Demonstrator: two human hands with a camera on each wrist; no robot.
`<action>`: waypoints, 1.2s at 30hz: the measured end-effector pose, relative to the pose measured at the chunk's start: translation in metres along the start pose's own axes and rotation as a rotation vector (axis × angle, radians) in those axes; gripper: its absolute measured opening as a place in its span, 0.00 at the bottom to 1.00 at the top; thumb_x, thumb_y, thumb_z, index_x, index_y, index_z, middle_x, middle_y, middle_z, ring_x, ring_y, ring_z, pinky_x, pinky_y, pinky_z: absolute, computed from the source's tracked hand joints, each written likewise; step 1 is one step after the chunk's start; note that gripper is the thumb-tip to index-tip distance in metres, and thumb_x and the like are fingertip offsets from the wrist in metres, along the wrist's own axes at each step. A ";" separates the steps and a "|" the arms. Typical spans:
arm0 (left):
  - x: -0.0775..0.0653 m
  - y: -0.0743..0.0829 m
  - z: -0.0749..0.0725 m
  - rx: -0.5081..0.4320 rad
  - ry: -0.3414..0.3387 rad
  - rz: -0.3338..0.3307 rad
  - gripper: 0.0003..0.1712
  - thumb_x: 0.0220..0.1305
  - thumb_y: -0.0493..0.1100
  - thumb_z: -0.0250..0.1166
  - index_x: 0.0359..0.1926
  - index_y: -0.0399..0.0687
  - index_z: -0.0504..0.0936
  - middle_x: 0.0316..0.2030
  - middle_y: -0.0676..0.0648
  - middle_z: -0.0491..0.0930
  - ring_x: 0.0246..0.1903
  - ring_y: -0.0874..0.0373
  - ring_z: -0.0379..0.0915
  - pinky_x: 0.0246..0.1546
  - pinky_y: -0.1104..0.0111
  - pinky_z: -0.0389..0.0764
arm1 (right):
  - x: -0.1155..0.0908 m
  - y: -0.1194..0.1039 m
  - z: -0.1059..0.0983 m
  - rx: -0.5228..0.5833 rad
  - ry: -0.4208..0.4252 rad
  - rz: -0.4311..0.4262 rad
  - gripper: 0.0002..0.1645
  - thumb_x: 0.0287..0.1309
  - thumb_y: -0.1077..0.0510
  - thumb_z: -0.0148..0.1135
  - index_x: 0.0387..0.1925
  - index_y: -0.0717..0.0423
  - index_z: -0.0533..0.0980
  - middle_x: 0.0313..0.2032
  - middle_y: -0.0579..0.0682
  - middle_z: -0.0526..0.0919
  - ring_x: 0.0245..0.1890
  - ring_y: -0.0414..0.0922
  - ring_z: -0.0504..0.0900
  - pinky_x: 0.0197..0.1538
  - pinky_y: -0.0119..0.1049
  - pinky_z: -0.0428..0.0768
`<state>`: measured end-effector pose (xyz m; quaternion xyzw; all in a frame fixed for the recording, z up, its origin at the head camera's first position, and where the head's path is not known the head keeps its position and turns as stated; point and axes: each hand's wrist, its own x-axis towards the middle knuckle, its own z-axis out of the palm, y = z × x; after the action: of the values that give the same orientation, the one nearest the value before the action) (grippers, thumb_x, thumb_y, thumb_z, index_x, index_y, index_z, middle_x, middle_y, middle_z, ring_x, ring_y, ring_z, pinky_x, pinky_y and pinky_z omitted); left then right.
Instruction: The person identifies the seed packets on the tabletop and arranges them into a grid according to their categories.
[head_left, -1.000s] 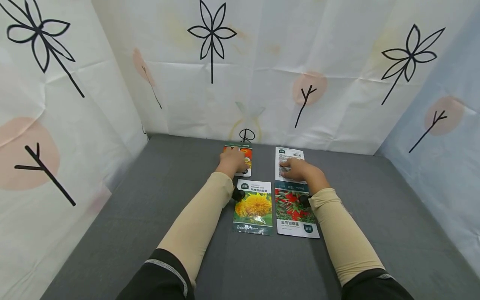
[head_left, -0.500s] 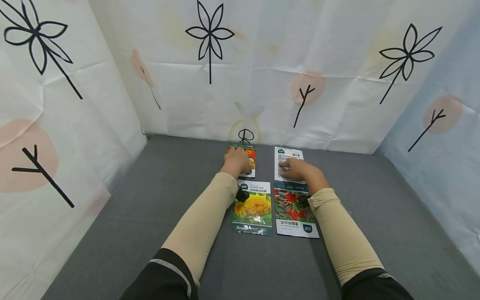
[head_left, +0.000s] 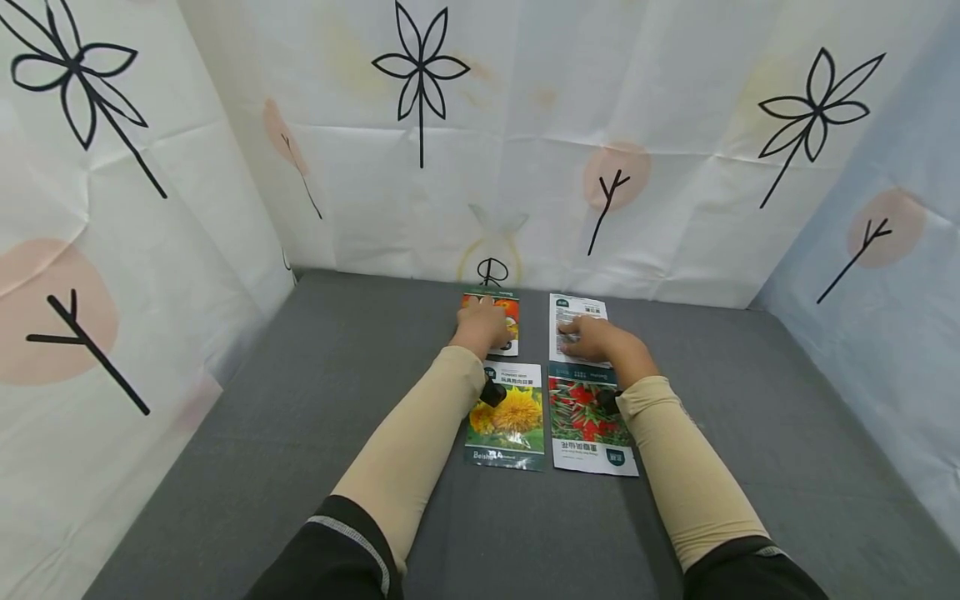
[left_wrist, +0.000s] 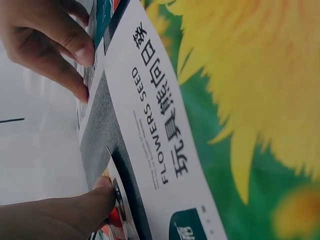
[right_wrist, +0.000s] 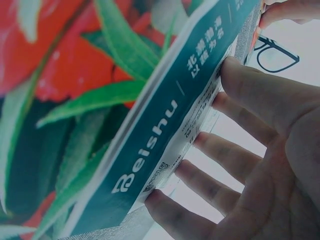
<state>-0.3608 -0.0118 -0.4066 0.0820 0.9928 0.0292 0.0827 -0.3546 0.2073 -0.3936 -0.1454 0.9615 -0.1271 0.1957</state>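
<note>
In the head view, my left hand (head_left: 483, 325) lies on a seed packet with orange flowers (head_left: 513, 310), its fingertips on the printed front. My right hand (head_left: 597, 338) rests its fingertips on a white, text-covered seed packet (head_left: 562, 307). Extended fingers (right_wrist: 210, 187) touch that packet in the right wrist view. Nearer to me are a yellow sunflower seed packet (head_left: 517, 412) and a red-flower seed packet (head_left: 581, 417), side by side. My left thumb (left_wrist: 103, 192) touches the orange-flower packet in the left wrist view; the other left fingers are mostly hidden there.
A grey cloth-covered table (head_left: 315, 400) carries the packets. White fabric walls (head_left: 525, 108) with printed flowers and twigs stand at the back and both sides. Small black wrist cameras sit under both forearms, over the nearer packets.
My left hand has slid the orange-flower packet to the right, narrowing the gap to the white packet. My right hand has stayed in place.
</note>
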 end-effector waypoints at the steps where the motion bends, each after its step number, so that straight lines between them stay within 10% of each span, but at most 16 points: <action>1: 0.001 0.001 0.000 0.002 -0.002 -0.001 0.29 0.79 0.62 0.60 0.70 0.54 0.81 0.78 0.41 0.64 0.75 0.40 0.60 0.66 0.47 0.76 | 0.000 0.000 0.000 -0.002 0.001 -0.001 0.34 0.80 0.53 0.56 0.80 0.57 0.63 0.80 0.71 0.57 0.80 0.70 0.57 0.78 0.65 0.62; 36: 0.009 0.026 0.011 0.039 0.003 0.060 0.35 0.77 0.68 0.57 0.79 0.67 0.70 0.77 0.44 0.64 0.77 0.40 0.57 0.68 0.46 0.74 | 0.002 0.000 0.001 0.000 0.014 0.021 0.34 0.79 0.52 0.58 0.80 0.56 0.65 0.79 0.68 0.61 0.79 0.68 0.60 0.77 0.63 0.65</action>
<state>-0.3639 0.0161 -0.4166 0.1134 0.9904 0.0124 0.0785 -0.3563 0.2061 -0.3950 -0.1342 0.9643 -0.1259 0.1904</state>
